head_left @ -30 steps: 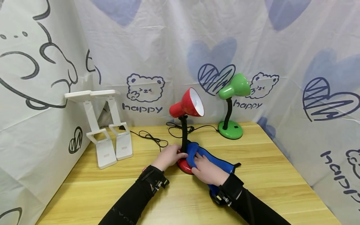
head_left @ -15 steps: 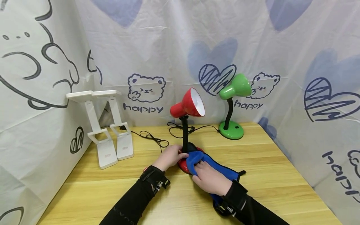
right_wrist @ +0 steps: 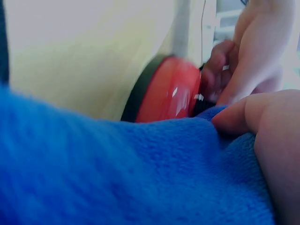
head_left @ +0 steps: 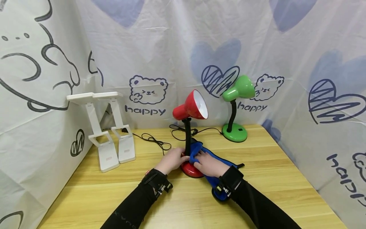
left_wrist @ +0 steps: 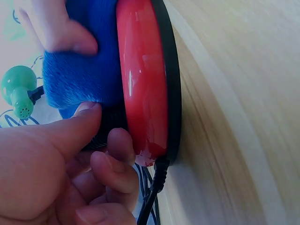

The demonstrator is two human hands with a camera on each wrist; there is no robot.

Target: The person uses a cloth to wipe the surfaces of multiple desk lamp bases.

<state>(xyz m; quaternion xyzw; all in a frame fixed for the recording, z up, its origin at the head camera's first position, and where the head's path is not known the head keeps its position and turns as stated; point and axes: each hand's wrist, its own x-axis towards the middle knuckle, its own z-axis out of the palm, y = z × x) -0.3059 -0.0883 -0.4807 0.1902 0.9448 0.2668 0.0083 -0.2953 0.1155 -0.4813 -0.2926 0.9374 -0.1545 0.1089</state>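
Observation:
A red desk lamp [head_left: 191, 106] stands upright in the middle of the table, its shade turned to the right. My left hand [head_left: 171, 160] holds the foot of its black neck, thumb on one side and curled fingers on the other. With my right hand [head_left: 211, 164] I grip a blue plush cloth with black edging [head_left: 212, 182], pressed against the round red base [head_left: 192, 170] beside the neck. In the left wrist view the cloth [left_wrist: 82, 77] covers part of the base [left_wrist: 143, 79], right by my left thumb. The loose end of the cloth trails under my right wrist.
A green desk lamp [head_left: 235, 132] stands at the back right, its black cord [head_left: 210, 128] running left along the table. Two white folding stands [head_left: 108, 156] are at the left, near the curtain. Another black cord [head_left: 151, 139] lies behind my left hand.
My right hand first drew the cloth toward me over the base, then pushed it back toward the neck, uncovering the base's front. My left hand keeps its place on the lamp.

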